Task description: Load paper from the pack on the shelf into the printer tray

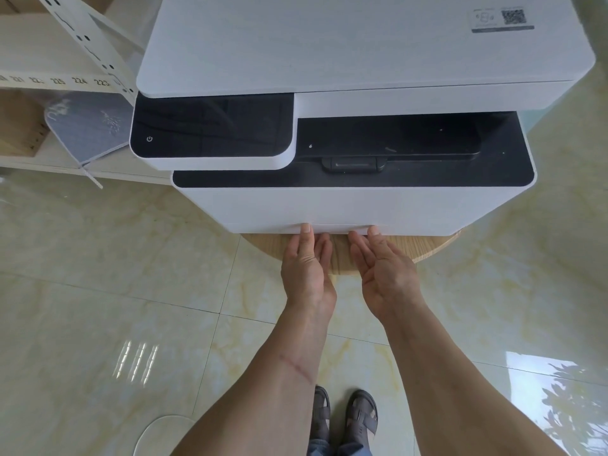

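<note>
A white printer [345, 47] with a black control panel [210, 126] stands on a round wooden table [427, 250]. The printer tray [339, 228] is a thin white front panel at the bottom of the printer, flush with the body. My left hand [306, 268] and my right hand [385, 271] are side by side at its lower edge. Both thumbs press on the tray front and the fingers curl underneath it. A blue-grey pack in clear wrap [88, 126] lies on the white shelf [65, 81] at the left, behind the printer's corner.
A black output slot with a flap [353, 164] sits above the tray. The shelf carries numbered labels and a slanted white bracket [85, 37]. Glossy tiled floor [115, 258] lies all around the table. My sandalled feet [345, 419] are below, near a clear round disc [161, 432].
</note>
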